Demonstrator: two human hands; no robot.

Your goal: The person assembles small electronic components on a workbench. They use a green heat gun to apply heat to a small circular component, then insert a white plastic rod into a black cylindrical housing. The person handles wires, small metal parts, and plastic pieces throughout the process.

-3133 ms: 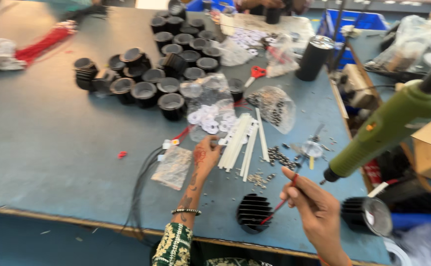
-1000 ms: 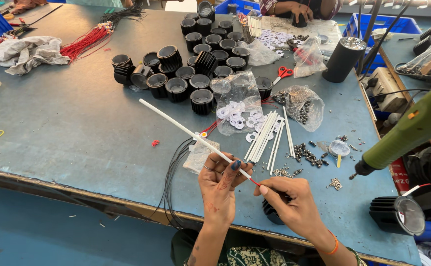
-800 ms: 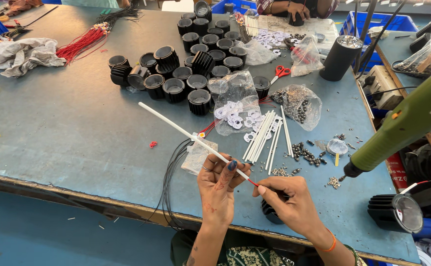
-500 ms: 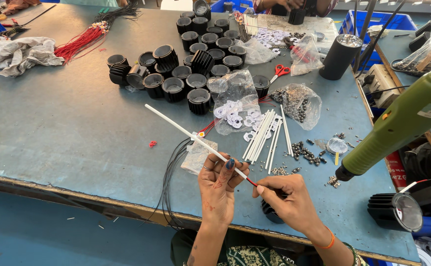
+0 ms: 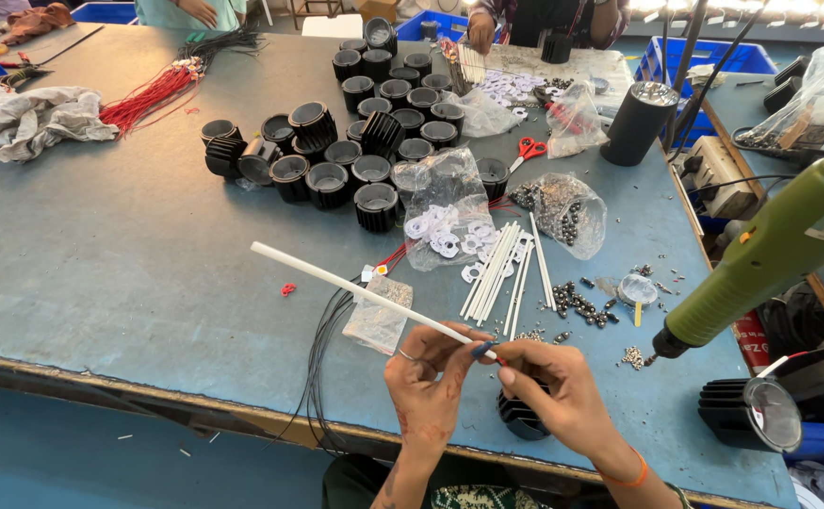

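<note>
A wide blue-grey counter (image 5: pixel 129 273) with a worn front edge carries everything. At its middle and far end stand many round black finned metal housings (image 5: pixel 355 155) in a loose cluster. Near them lie clear plastic bags, one of white flat rings (image 5: pixel 440 221) and one of small dark screws (image 5: pixel 562 209), with red-handled scissors (image 5: pixel 525 151) between. A row of thin white plastic tubes (image 5: pixel 504 269) lies beside loose dark screws (image 5: pixel 581 303). A bundle of black wires (image 5: pixel 322 363) hangs over the front edge. At the far left lie crumpled grey cloth (image 5: pixel 35 118) and red wires (image 5: pixel 153 94).
</note>
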